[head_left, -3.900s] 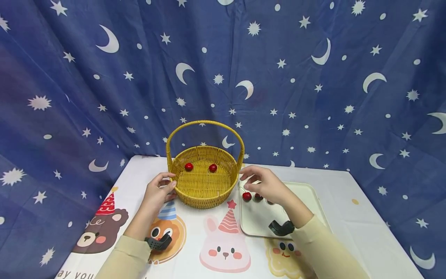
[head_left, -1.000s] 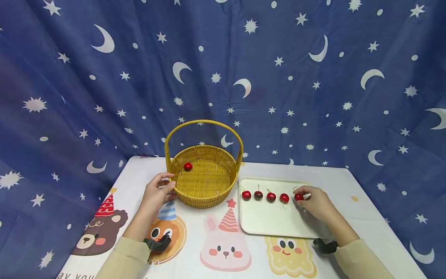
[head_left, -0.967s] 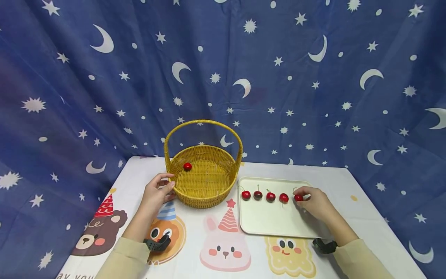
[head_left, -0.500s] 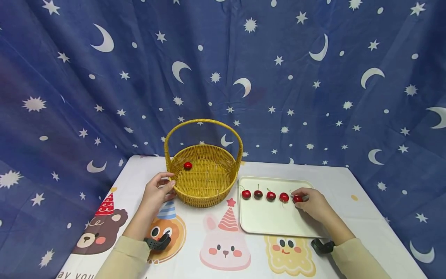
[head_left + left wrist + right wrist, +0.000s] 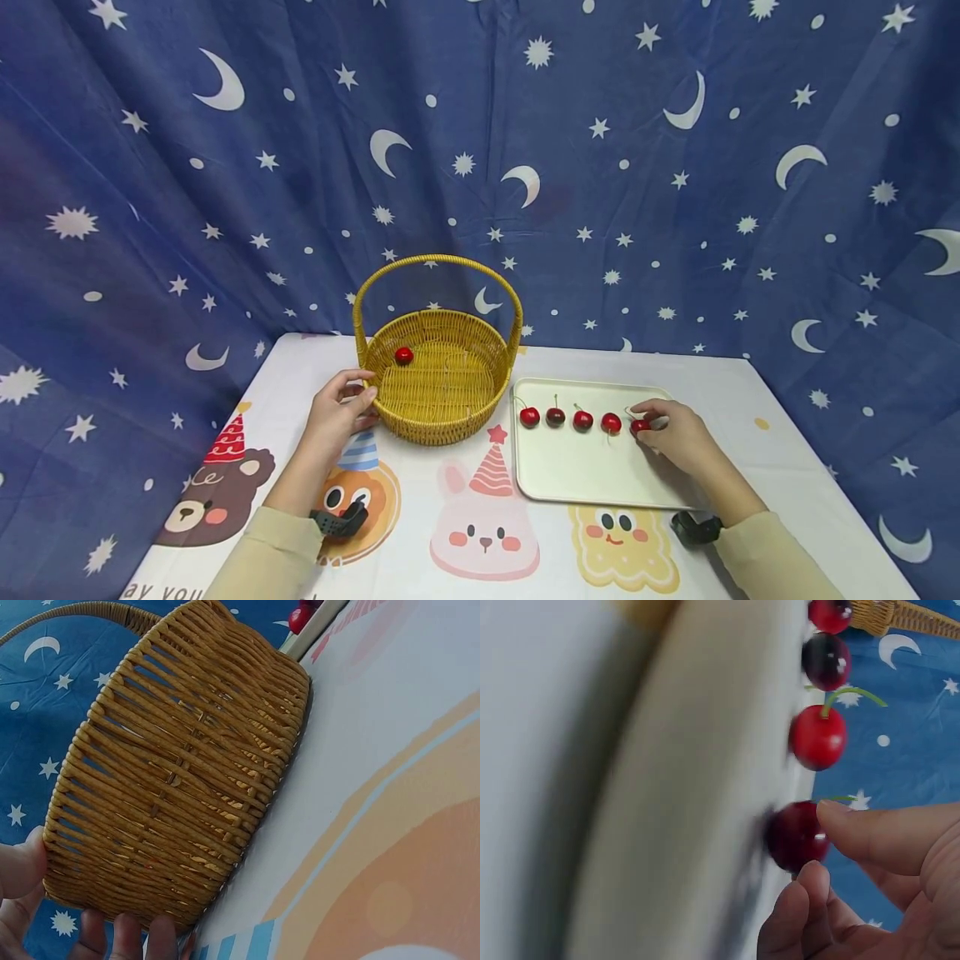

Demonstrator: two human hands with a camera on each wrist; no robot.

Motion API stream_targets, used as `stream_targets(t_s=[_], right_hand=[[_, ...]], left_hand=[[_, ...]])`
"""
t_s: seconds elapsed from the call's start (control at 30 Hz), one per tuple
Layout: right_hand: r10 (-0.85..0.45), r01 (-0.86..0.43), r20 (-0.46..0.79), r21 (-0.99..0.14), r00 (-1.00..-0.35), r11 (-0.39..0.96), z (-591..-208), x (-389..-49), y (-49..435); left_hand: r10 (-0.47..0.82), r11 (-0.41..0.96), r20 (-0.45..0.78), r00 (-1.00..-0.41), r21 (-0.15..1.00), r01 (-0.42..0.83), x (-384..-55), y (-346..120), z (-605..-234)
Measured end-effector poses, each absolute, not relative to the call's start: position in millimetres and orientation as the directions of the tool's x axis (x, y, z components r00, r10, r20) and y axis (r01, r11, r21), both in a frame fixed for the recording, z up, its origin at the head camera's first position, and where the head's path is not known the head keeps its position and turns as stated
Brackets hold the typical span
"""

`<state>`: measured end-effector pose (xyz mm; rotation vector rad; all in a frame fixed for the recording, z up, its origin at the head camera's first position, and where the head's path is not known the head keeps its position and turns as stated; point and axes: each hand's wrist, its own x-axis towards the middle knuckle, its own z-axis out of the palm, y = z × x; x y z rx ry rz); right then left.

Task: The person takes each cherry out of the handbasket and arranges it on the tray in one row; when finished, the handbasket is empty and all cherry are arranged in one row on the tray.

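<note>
My left hand (image 5: 337,414) grips the left rim of a yellow wicker basket (image 5: 433,431) with a tall arched handle. In the left wrist view its thumb lies on the rim, and the fingertips press the woven side (image 5: 176,769). One red cherry (image 5: 403,356) lies inside the basket, toward the back left. Over the right end of a cream tray (image 5: 573,471), my right hand (image 5: 684,437) pinches a dark red cherry (image 5: 795,838) between thumb and fingertips. Several other cherries with stems, such as the bright red one (image 5: 819,738), form a row to its left on the tray.
The tray stands just right of the basket on a white tablecloth (image 5: 795,467) printed with cartoon animals. A blue curtain (image 5: 585,125) with moons and stars hangs behind the table. Each wrist wears a black band (image 5: 696,529).
The right hand has gone from beside the basket to the tray's right end. One of two cherries has left the basket. Lately the pinched cherry slid slightly left; the left hand stayed.
</note>
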<state>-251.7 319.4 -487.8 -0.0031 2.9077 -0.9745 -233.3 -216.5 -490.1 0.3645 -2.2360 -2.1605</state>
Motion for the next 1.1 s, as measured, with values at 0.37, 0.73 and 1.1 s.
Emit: stream_targets(t_s=[0.37,0.73,1.1], right_hand=[[-0.155,-0.158,0.063,-0.656,-0.986,0.738,-445,-237,269],[-0.391,-0.273,0.058,-0.807,-0.919,0.524,-424,-247,152],[-0.530,-0.381,0.128,-0.832,-0.839,0.403,-408,-300,49]], left_hand=[[-0.175,0.019,-0.156,-0.972,0.987,-0.162,-233,-217,-490],[-0.169,0.016,-0.146,-0.975,0.988,-0.150,-232,-216,-488],[-0.153,-0.005,-0.142,-0.978,0.990,-0.143,-234,-218,-491]])
